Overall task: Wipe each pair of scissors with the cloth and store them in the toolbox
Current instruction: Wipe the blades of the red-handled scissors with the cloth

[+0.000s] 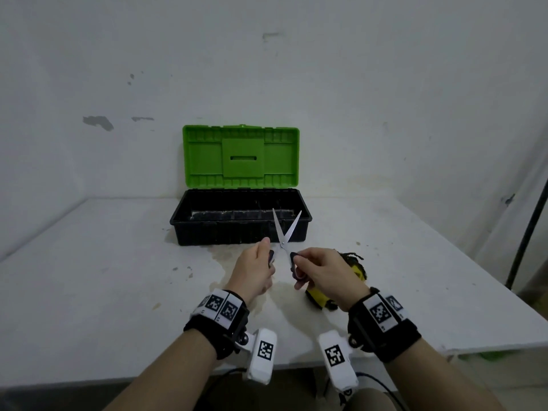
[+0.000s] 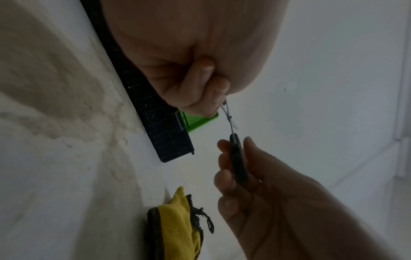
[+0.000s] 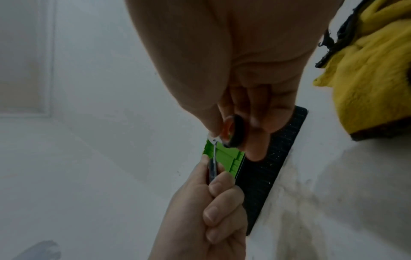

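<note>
1. Scissors: one pair in view, raised off the table and held between both hands, blades spread in a V with the tips pointing away from the person, in front of the toolbox's near wall
2. Left hand: fingers curled round the pair's left handle, thumb up alongside it; the right wrist view shows the fingers stacked and closed tight on the handle
3. Right hand: fingers and thumb curled on the right handle loop, which shows a dark rim with a reddish inner edge in the right wrist view
4. Toolbox: one, standing on the table just beyond both hands; black tub, green lid raised upright against the wall. No scissors can be made out inside the tub; its floor is dim
5. Cloth: one, yellow with a dark frayed edging, lying bunched on the table just beneath and to the right of the right hand, touched by neither hand
6. Table surface: one brownish stain under and ahead of the left hand, reaching towards the toolbox's front wall
7. Wrist bands: two, one per wrist, each carrying printed square markers
</note>
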Motion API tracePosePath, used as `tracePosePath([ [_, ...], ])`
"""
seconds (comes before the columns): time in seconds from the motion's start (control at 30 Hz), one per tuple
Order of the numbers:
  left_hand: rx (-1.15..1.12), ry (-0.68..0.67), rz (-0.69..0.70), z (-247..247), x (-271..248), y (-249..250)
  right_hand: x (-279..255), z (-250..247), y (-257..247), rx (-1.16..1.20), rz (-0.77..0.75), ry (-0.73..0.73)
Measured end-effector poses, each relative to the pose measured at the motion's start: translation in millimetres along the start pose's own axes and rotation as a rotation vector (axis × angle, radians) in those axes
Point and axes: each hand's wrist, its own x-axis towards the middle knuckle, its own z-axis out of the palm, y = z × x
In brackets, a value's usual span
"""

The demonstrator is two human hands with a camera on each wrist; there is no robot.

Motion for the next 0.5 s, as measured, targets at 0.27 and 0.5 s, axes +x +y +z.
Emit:
tracePosePath([
  [0.27,0.175,-0.039,0.139,-27,-4,2,15,-2,-5,0.029,-0.073,0.109],
  [0.5,0.082,-0.054,0.157,-39,1,5,19,22,-9,0.074,-0.098,0.187],
])
